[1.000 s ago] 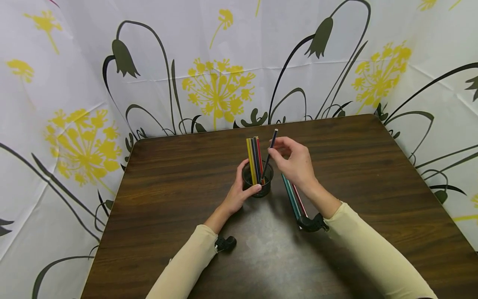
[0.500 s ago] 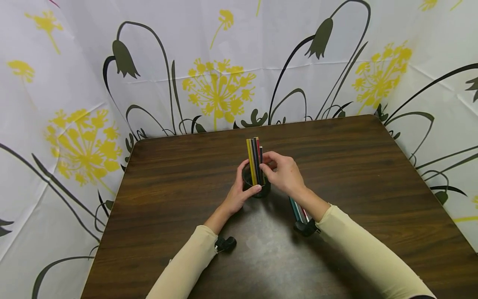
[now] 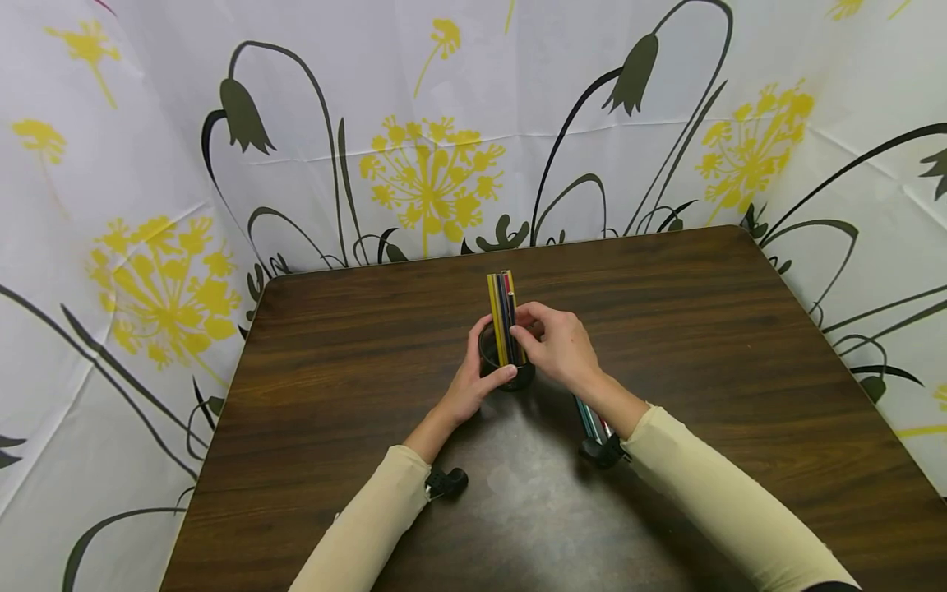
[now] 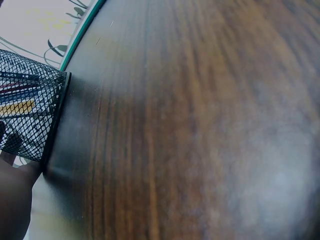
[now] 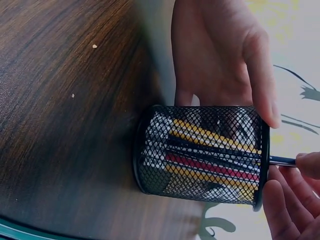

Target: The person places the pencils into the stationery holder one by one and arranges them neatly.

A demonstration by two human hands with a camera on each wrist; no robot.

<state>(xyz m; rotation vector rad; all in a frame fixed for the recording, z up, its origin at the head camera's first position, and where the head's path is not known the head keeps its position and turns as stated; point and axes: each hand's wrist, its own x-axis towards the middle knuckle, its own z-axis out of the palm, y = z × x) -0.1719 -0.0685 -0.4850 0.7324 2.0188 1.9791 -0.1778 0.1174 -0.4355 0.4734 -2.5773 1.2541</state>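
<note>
My left hand [image 3: 466, 390] grips a black mesh pencil cup [image 3: 524, 380] from its left side, with the thumb at the near rim. Several coloured pencils [image 3: 495, 316], yellow, dark and red, stand in it. A dark pencil [image 3: 512, 306] reaches down into the cup at its right side, and my right hand [image 3: 560, 344] pinches it just above the rim. The right wrist view shows that dark pencil [image 5: 283, 161] between thumb and fingers, while yellow, red and dark pencils show through the mesh wall [image 5: 154, 180]. In the left wrist view only part of the cup [image 4: 47, 87] appears.
More pencils [image 3: 589, 419], teal and red, lie on the wooden table [image 3: 355, 370] under my right forearm, which partly hides them. A flower-patterned curtain [image 3: 311, 197] hangs behind the table's far edge.
My right hand has come down and left, bringing the dark pencil from a tilt to upright beside the others in the cup. My left hand has kept its hold.
</note>
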